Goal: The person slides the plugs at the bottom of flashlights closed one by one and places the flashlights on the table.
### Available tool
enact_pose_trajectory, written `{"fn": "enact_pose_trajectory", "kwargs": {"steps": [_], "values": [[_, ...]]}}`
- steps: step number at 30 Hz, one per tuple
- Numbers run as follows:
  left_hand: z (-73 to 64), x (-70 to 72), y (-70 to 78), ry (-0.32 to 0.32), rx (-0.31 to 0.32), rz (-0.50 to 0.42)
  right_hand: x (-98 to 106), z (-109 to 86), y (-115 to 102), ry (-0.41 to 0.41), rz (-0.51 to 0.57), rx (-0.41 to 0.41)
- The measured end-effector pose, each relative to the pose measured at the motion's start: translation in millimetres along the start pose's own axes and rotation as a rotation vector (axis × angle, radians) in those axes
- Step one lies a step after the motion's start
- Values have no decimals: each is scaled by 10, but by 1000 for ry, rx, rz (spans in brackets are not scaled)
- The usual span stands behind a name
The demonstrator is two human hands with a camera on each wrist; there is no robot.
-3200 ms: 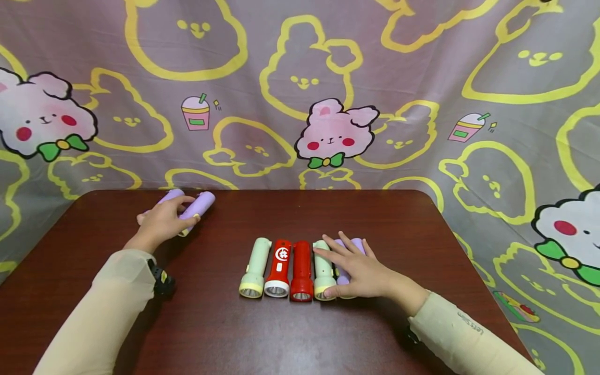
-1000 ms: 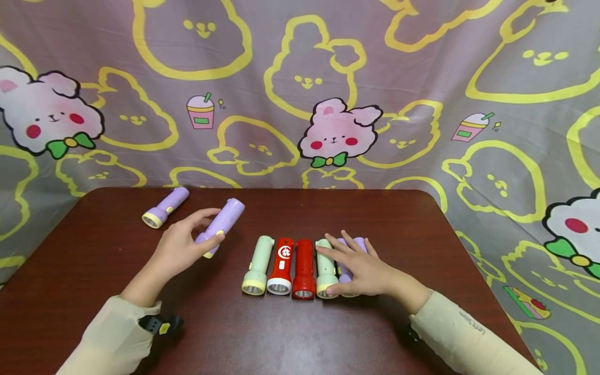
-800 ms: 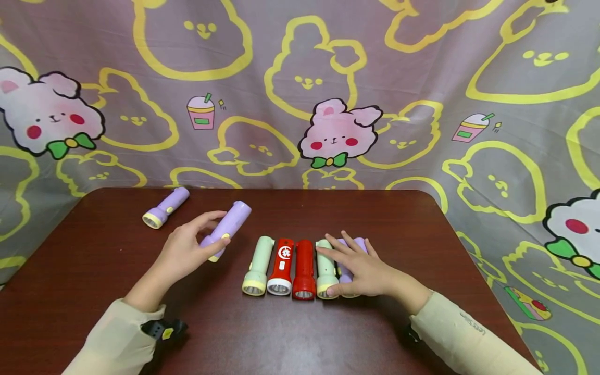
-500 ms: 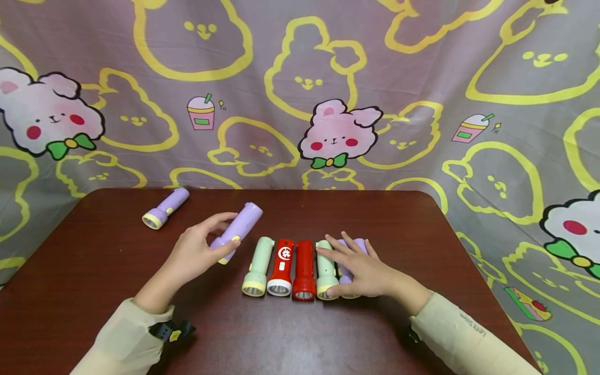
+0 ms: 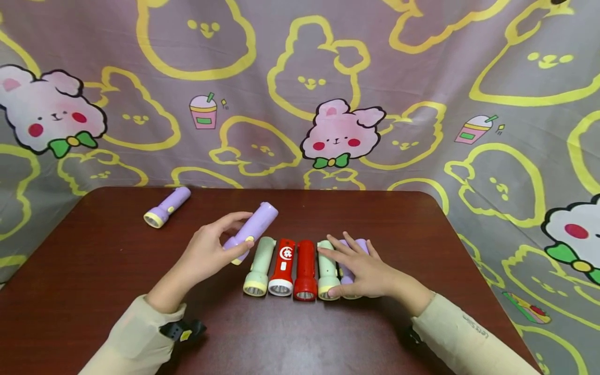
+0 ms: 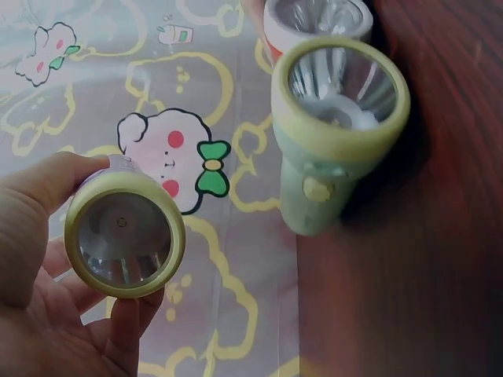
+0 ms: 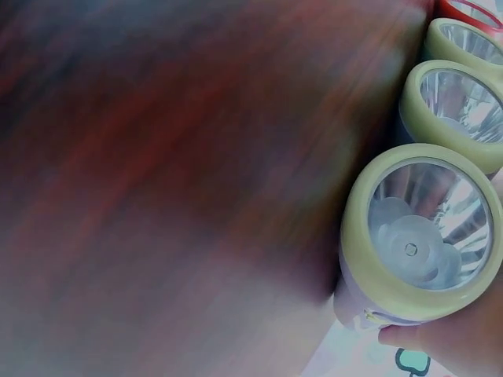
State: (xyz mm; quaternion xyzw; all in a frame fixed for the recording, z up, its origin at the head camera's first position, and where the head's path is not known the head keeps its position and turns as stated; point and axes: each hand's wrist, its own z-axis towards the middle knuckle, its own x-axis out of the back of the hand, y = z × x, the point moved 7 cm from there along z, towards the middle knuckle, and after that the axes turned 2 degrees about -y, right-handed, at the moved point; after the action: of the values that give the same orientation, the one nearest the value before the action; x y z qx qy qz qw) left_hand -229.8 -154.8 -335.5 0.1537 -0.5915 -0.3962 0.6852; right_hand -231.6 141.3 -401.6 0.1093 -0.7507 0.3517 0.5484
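My left hand (image 5: 206, 255) grips a purple flashlight (image 5: 255, 224) around its body, lifted and tilted, just left of a row of flashlights. Its lens points at the camera in the left wrist view. The row lies side by side: a light green flashlight (image 5: 260, 263), a red flashlight with a white emblem (image 5: 282, 271), a plain red flashlight (image 5: 305, 271), another light green flashlight (image 5: 326, 263), and purple flashlights (image 5: 362, 244) at the right end. Over that right end lies my right hand (image 5: 367, 271), fingers spread and straight, partly hiding the purple ones.
A single purple flashlight (image 5: 167, 207) lies at the table's back left. The dark brown table (image 5: 300, 338) meets a cartoon-patterned curtain (image 5: 281, 104) behind its back edge and along its right side.
My left hand has taken one of the two purple flashlights from the back left and carried it rightward to beside the row. My right hand has stayed on the row's right end.
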Motion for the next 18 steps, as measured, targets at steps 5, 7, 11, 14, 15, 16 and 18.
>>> {"fn": "enact_pose_trajectory", "kwargs": {"steps": [5, 7, 11, 14, 15, 16, 18], "values": [[-12, -28, 74, -15, -15, -28, 12, -13, -19, -4, 3, 6], [-16, -36, 93, -18, -21, -38, 23, -17, -31, -5, 6, 10], [-17, -58, 126, -27, -28, -54, 32, -20, -36, -5, 7, 7], [-21, -82, 152, -33, -33, -65, 32, -20, -37, -7, 13, 2], [-23, -90, 162, -34, -35, -69, 34, -22, -42, -7, 14, 2], [-26, -98, 173, -35, -38, -73, 36, -24, -46, -8, 15, 1], [-33, -114, 194, -38, -44, -82, 41, -30, -55, -8, 19, 1]]}}
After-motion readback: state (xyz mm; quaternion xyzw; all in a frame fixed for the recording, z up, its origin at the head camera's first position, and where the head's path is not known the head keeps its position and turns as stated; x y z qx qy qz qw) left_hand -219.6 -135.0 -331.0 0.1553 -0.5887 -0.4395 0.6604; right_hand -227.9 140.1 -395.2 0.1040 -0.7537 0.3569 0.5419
